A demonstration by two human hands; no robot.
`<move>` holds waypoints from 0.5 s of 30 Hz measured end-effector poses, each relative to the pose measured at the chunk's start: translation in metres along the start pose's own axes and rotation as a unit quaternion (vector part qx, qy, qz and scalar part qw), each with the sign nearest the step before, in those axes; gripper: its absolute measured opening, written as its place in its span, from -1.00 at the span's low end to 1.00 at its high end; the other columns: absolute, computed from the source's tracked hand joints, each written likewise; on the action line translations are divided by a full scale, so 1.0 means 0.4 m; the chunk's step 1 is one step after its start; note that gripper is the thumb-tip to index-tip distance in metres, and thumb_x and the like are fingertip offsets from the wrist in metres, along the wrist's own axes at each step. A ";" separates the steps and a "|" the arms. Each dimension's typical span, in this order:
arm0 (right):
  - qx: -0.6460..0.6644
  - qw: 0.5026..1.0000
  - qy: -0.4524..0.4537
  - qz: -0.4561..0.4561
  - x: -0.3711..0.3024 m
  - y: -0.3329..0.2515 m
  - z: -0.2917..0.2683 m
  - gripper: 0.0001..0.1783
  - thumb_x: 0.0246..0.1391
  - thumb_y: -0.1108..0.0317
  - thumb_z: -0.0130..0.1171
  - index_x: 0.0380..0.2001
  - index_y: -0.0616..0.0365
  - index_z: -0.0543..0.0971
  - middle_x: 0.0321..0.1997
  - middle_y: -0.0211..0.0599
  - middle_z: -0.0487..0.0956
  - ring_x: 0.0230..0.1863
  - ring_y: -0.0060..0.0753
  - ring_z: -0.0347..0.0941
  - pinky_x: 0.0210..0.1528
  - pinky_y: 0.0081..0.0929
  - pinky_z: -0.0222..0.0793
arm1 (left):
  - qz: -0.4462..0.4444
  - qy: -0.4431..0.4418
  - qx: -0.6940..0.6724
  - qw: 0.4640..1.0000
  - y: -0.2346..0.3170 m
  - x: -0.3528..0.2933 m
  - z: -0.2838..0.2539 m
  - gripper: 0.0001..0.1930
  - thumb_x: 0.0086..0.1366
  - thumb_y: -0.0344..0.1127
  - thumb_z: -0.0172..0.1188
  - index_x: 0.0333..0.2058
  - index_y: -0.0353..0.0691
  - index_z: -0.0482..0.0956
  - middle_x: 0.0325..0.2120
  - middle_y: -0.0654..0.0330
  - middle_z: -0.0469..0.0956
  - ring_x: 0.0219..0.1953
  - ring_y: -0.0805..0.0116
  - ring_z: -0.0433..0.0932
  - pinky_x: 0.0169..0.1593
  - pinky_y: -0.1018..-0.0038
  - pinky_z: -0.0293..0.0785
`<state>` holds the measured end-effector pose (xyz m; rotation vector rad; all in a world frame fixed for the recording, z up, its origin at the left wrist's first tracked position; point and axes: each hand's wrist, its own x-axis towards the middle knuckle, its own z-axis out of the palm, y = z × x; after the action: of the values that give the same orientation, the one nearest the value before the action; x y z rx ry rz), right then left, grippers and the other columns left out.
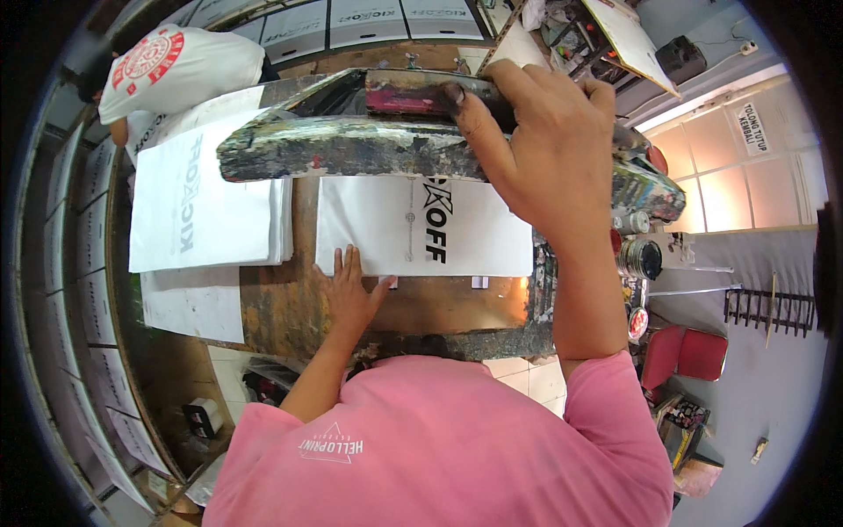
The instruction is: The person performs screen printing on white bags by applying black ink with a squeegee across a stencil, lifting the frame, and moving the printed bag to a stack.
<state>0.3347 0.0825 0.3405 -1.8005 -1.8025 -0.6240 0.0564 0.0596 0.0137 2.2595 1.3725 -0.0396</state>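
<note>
Spread fingers of the left hand (348, 294) were laid flat on the near left corner of the white printed sheet (369, 220), with the thumb held apart from them. Far to the left of the sheet, a rack (171, 457) was filled with flat printed pieces. Beyond the sheet and to its left, a co-worker (184, 75) in a white shirt was partly seen. Just left of the sheet, a stack (206, 211) of white pieces with grey lettering was set down. Under the printed sheet, a stained brown table (285, 294) was exposed along the near side. Above the sheet, its far end was hidden by a paint-caked frame (342, 151), which was held raised. Over the frame's near bar, a paint-stained block (406, 92) was clamped by the right hand (553, 136), the thumb pressed on its front; whether the frame too was gripped could not be told, since the fingertips were hidden. To the right of the sheet, a dark-lidded tin (641, 259) was placed, and farther right, a red chair (700, 354) was seen.
</note>
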 end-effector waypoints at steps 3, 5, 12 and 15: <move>0.011 1.000 0.010 -0.008 0.041 0.025 0.009 -0.57 0.14 -0.09 0.25 -0.36 0.10 0.65 -0.45 -0.23 0.61 -0.36 -0.11 0.56 -0.09 -0.07 0.18 | -0.053 0.102 0.052 0.992 0.012 0.009 0.010 0.10 0.24 0.59 -0.01 0.46 -0.23 0.22 0.45 -0.29 0.11 0.57 -0.21 -0.13 0.41 -0.48 -0.48; 0.015 1.000 -0.009 -0.002 0.056 0.022 0.004 -0.59 0.17 -0.05 0.23 -0.31 0.11 0.65 -0.41 -0.21 0.62 -0.32 -0.08 0.55 -0.08 -0.09 0.20 | -0.050 0.108 0.102 0.988 0.007 -0.027 0.051 0.10 0.24 0.59 -0.01 0.47 -0.22 0.18 0.48 -0.23 0.07 0.57 -0.23 -0.17 0.38 -0.51 -0.59; 0.012 1.000 -0.003 0.002 0.040 0.028 0.000 -0.58 0.18 -0.08 0.24 -0.26 0.08 0.68 -0.40 -0.22 0.64 -0.29 -0.10 0.58 -0.03 -0.06 0.21 | 0.033 0.174 -0.109 0.978 0.151 0.017 -0.104 -0.10 0.29 0.26 0.27 0.38 -0.32 0.33 0.31 -0.19 0.39 0.31 -0.05 0.39 0.35 -0.23 0.04; 0.010 1.000 -0.017 0.008 0.040 0.004 -0.005 -0.58 0.18 -0.05 0.24 -0.22 0.11 0.69 -0.39 -0.21 0.64 -0.26 -0.08 0.57 0.01 -0.07 0.22 | 0.050 0.263 -0.331 0.905 0.193 0.095 -0.201 -0.51 0.34 -0.38 0.34 0.20 -0.43 0.53 0.03 -0.19 0.63 -0.37 0.21 0.65 -0.27 0.38 0.60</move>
<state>0.3366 0.0934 0.3522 -1.8216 -1.8083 -0.5696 0.1220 0.0962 0.1044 1.7911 1.2433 0.9866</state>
